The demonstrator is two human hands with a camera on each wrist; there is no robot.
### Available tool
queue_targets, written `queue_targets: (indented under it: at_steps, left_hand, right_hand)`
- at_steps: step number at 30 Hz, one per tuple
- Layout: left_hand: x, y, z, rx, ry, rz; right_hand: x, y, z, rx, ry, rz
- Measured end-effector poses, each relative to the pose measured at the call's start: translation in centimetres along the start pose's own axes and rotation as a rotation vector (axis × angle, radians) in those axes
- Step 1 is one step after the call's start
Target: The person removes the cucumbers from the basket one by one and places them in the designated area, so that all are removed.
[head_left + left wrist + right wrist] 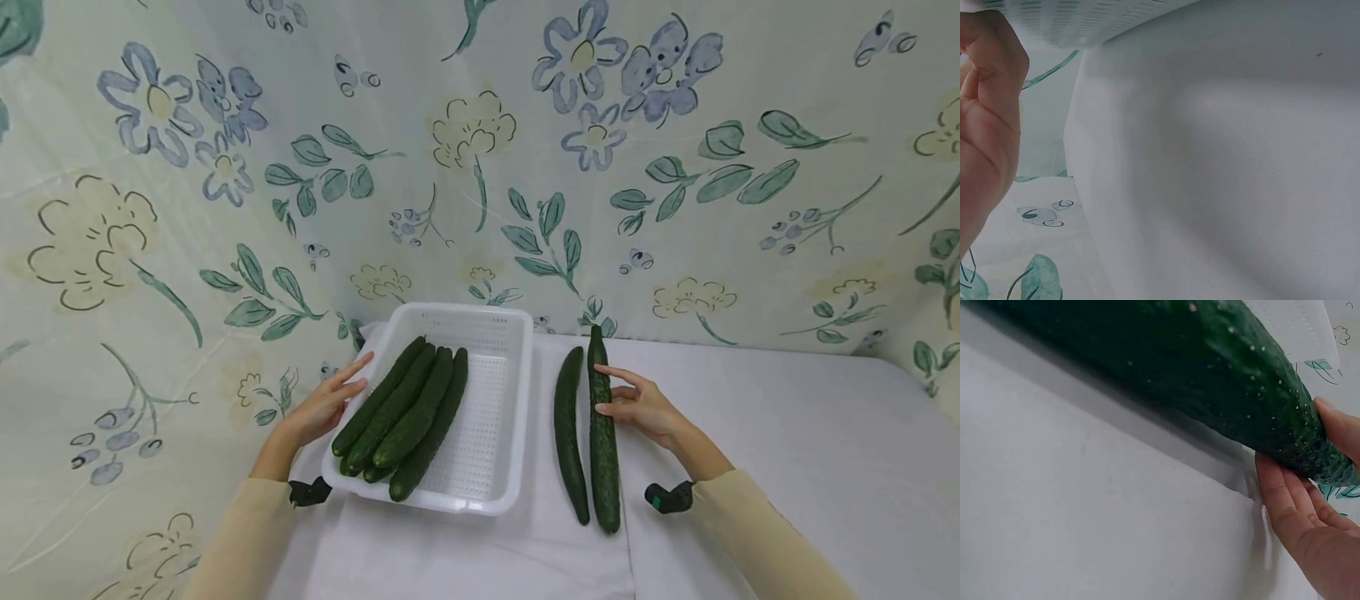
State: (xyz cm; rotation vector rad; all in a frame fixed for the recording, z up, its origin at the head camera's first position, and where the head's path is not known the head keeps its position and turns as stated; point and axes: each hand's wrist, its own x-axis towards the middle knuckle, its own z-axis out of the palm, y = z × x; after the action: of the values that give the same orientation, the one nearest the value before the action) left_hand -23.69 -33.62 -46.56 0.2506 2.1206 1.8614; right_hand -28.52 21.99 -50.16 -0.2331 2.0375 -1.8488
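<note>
Basket (527,358): white, with a perforated floor, located in front of the patterned cloth (480,75). Several cucumbers (412,412) are stacked lengthwise, side by side, against its left half; this alignment presumably suits their length and leaves the right half bare.

Outside the basket, to its right, two cucumbers stand apart from the pile. The inner cucumber (568,433), slightly bowed, lies untouched on the white-covered worktop (750,433). The outer cucumber (604,450), straighter, lies just beside it and roughly parallel, narrow end towards the cloth.

Right hand (641,408): fingers clamped on the outer cucumber. The right wrist view shows digits on both of its sides. The hold is on the farther half, nearer the narrow end, where, in my judgement, the slimmer girth is easier to span. Whether the cucumber bears fully on the worktop cannot be established.

Left hand (322,412): fingers extended and apart at the basket's left rim, opposite the bare half. The position suggests steadying; whether any pressure is applied cannot be told. In the left wrist view the fingertips are out of frame.
</note>
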Motion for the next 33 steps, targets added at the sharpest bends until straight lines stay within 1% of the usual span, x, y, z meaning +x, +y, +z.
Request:
queue_targets:
  at_steps: [5, 8, 14, 17, 21, 28, 33]
  left_hand:
    - [0.13, -0.08, -0.01, -0.033, -0.021, 0.009]
    - [0.16, -0.04, -0.03, -0.030, -0.016, 0.007]
    - [0.10, -0.02, -0.01, -0.015, -0.010, 0.003]
    - [0.07, -0.05, 0.05, -0.038, -0.021, 0.000]
    - [0.07, -0.08, 0.07, -0.057, -0.033, -0.006]
    - [0.03, 0.07, -0.02, 0.008, -0.010, -0.003]
    - [0.00, 0.13, 0.06, 0.008, -0.010, -0.005]
  right_hand:
    - [0.09, 0.18, -0.04, -0.059, 0.019, -0.011]
    - [0.03, 0.20, -0.03, -0.076, 0.024, -0.006]
    - [-0.19, 0.00, -0.03, -0.102, 0.007, -0.009]
    - [-0.23, -0.12, -0.10, -0.124, -0.004, -0.021]
    - [-0.31, -0.21, -0.09, -0.157, 0.001, -0.027]
    - [-0.36, -0.21, -0.02, -0.210, 0.024, -0.041]
    - [-0.20, -0.10, -0.01, -0.283, 0.044, -0.049]
